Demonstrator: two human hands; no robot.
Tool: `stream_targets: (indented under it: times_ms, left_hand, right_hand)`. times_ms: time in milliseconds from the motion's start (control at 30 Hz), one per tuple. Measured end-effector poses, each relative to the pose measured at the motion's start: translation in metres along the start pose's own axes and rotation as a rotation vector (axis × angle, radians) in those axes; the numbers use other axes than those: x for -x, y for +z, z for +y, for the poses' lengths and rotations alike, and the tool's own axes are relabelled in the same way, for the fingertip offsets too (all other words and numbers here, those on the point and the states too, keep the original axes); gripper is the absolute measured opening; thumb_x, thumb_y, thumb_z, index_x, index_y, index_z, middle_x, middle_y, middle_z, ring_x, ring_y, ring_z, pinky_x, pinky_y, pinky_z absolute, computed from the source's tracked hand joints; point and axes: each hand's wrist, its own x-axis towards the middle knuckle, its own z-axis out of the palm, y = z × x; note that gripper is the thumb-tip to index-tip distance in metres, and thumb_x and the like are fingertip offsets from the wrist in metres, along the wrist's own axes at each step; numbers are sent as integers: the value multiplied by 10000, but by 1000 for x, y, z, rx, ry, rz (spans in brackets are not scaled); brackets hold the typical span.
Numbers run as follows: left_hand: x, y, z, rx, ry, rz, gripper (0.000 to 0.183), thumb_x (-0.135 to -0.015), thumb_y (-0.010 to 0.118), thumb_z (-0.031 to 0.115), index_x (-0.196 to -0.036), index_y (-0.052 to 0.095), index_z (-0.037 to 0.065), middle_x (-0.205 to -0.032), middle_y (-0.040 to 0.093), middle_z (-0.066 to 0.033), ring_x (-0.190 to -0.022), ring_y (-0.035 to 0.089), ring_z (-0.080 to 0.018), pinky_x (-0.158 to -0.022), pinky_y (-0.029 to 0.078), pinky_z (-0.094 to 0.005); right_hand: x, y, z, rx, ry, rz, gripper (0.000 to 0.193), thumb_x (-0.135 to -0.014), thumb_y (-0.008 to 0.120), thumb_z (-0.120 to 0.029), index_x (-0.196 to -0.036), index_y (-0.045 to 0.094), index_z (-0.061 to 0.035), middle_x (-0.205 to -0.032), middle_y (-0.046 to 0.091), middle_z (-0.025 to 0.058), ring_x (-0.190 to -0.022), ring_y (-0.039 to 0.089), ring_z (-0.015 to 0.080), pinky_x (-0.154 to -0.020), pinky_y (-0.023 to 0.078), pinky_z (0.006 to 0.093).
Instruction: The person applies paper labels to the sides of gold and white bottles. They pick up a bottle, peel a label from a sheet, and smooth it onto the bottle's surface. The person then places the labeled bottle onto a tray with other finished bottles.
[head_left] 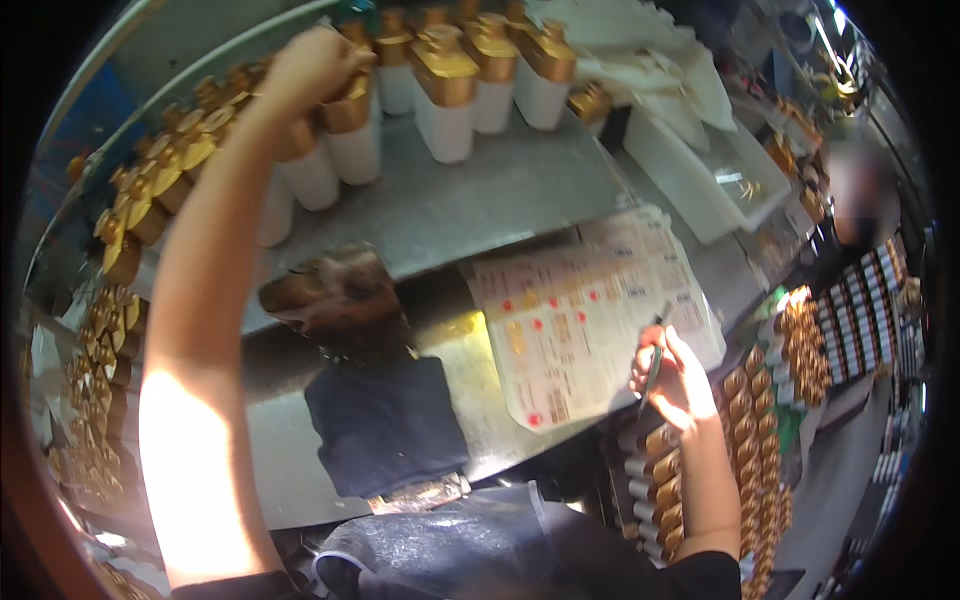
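Note:
My left hand (325,65) reaches far out to the back row, its fingers curled at the neck of a white bottle with a gold shoulder (352,145). The fingertips are partly hidden, and the bottle stands upright on the metal table. In my right hand (680,385) is a thin, dark, pen-like tool (654,368), pinched between thumb and fingers with its tip pointing up and away. That hand hovers at the right edge of a pale printed sheet (600,350) bearing red dots and gold and brown marks.
More gold-and-white bottles (444,100) line the back and left. A folded dark cloth (385,425) lies before me, with a brown-stained wrapped block (335,290) behind it. A white bin (690,170) stands back right; a person (860,190) is beyond. Bottle rows (750,430) fill the right.

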Motion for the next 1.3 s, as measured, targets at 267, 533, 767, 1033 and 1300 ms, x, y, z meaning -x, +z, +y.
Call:
stream_targets:
  times_ms: [267,533,767,1033,1300]
  left_hand:
    - [149,-85,36,579,156,445,341,-963,593,330,-1046,693,14,-989,694,-76,-863,655,-146,-753,507,-256]
    - [249,-53,22,932,-111,-109,285,-951,605,254,-907,635,-26,-794,523,-6,-753,495,-89,-675,399,-238]
    - [245,-10,-2,536,25,16,268,-954,567,243,-957,658,-9,-863,525,-98,-859,525,-199,-740,402,-310]
    - [248,37,-17,778,-161,257,470,-1026,431,342,-1382,456,36,-1368,505,-137,-1271,489,-261,-1017,416,-355]
    - [315,65,1,887,-371,247,552,-1004,448,418,-1388,443,22,-1394,474,-165,-1303,452,-286,-1100,329,-390]
  right_hand:
    - [-7,81,3,982,-535,-241,479,-841,730,-196,-1255,558,-26,-785,623,33,-635,554,113,-610,457,241]
    - [3,150,91,1163,-1223,-388,712,-682,830,-203,-1318,560,-26,-894,678,90,-721,646,169,-600,543,282]
    - [6,175,105,1592,-1105,-346,880,-684,800,-279,-1406,415,46,-710,620,103,-804,638,260,-648,558,334]
    - [1,141,99,1537,-953,-478,695,-827,688,-395,-1224,440,118,-717,616,160,-834,620,327,-787,528,397]
    - [10,125,125,1524,-967,-363,744,-874,622,-461,-1382,430,48,-666,633,106,-755,615,292,-780,533,373]
